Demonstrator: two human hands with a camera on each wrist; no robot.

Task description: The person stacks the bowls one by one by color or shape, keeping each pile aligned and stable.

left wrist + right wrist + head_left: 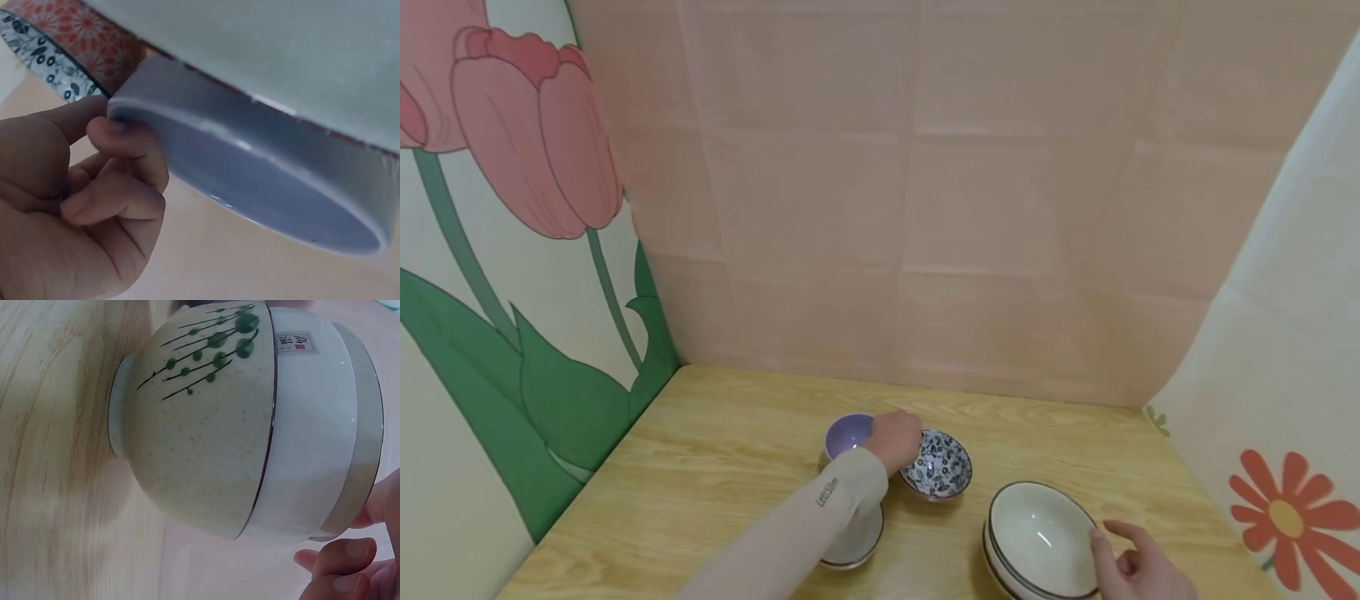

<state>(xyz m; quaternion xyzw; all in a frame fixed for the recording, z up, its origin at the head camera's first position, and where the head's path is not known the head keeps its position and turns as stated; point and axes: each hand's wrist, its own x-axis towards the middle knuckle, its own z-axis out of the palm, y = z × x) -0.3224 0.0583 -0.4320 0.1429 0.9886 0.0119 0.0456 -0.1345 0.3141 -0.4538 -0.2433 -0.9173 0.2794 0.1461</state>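
Note:
My left hand (pixel 897 440) reaches to the left edge of a small bowl (pixel 942 467), blue-and-white floral inside and red-patterned outside. Its fingertips pinch at that bowl's rim in the left wrist view, the other fingers curled. A curled finger lies right at the rim of a purple bowl (pixel 269 187), just left of the hand in the head view. Under my left sleeve a pale, dark-rimmed bowl (pixel 859 540) is partly hidden. My right hand (pixel 1142 571) is beside a stack of cream bowls (pixel 1045 533), fingers loosely bent and one digit at the top rim.
The bowls stand on a wood-grain table (pixel 730 450). A plain pinkish cloth (pixel 910 208) hangs behind it. Tulip-printed cloth (pixel 535 142) borders the left side, and a white cloth with a red flower (pixel 1288 517) borders the right.

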